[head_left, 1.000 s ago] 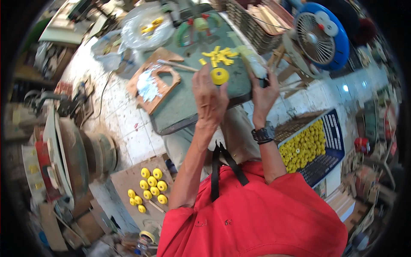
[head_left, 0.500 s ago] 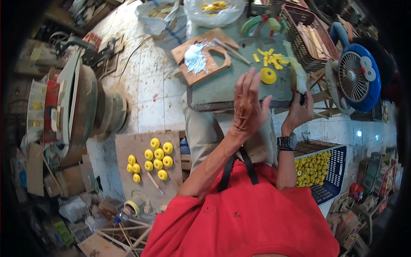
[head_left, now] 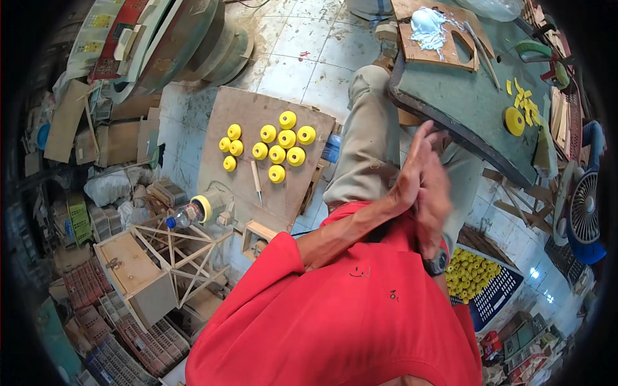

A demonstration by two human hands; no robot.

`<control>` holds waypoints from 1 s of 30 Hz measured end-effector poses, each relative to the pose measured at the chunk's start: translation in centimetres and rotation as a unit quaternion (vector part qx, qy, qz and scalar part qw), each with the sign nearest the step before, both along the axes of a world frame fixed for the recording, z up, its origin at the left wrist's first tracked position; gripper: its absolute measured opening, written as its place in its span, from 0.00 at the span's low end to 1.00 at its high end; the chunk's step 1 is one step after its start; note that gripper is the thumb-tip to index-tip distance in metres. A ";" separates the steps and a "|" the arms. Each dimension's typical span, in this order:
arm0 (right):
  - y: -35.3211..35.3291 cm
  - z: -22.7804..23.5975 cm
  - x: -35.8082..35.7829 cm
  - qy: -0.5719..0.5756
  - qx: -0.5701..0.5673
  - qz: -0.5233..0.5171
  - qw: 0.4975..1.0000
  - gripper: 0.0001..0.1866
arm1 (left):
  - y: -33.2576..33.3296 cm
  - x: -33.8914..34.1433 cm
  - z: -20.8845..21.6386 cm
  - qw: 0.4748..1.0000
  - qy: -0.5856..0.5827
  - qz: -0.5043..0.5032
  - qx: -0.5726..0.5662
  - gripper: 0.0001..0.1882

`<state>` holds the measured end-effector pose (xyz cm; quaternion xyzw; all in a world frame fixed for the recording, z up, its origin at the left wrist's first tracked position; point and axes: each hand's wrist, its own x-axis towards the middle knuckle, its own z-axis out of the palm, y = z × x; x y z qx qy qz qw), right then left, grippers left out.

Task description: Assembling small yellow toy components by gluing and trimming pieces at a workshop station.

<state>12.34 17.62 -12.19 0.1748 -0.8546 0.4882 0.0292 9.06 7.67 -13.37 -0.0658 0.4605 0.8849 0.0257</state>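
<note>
- Head view: left hand (head_left: 413,172) and right hand (head_left: 434,209) together, palms seemingly touching.
- Yellow disc (head_left: 514,121) near bench's (head_left: 450,95) right edge: probably light, stiff, best grabbed by its sides.

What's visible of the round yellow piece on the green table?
The round yellow piece is smooth-looking, with a small dark spot, perhaps a hole, near its middle; plastic or painted wood, unclear which. It lies flat on the green table, beside yellow strips; contact unclear. Neither the left hand nor right hand touches it.
</note>
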 end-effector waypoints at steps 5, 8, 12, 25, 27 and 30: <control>-0.5 -2.3 1.3 -0.195 -0.038 0.090 0.976 0.22 | -0.7 1.4 -5.6 0.978 -0.158 0.102 0.094 0.31; 0.5 -2.2 2.3 -0.186 -0.058 0.118 0.974 0.24 | -0.4 0.3 -8.6 0.939 -0.274 0.180 0.101 0.34; 0.7 -1.7 3.0 -0.282 -0.207 0.066 0.935 0.29 | 0.5 0.4 -9.7 0.966 -0.074 0.132 -0.208 0.33; -0.2 -5.6 2.2 -0.386 -0.303 0.015 0.871 0.29 | -1.4 -2.9 -15.2 0.951 -0.291 0.041 -0.102 0.21; 0.0 -6.3 2.4 -0.457 -0.335 -0.034 0.823 0.31 | -0.1 -2.3 -16.9 0.944 -0.296 0.030 -0.140 0.30; -0.6 -7.9 1.9 -0.524 -0.396 -0.076 0.751 0.35 | 0.7 -0.9 -19.1 0.946 -0.283 0.057 -0.146 0.37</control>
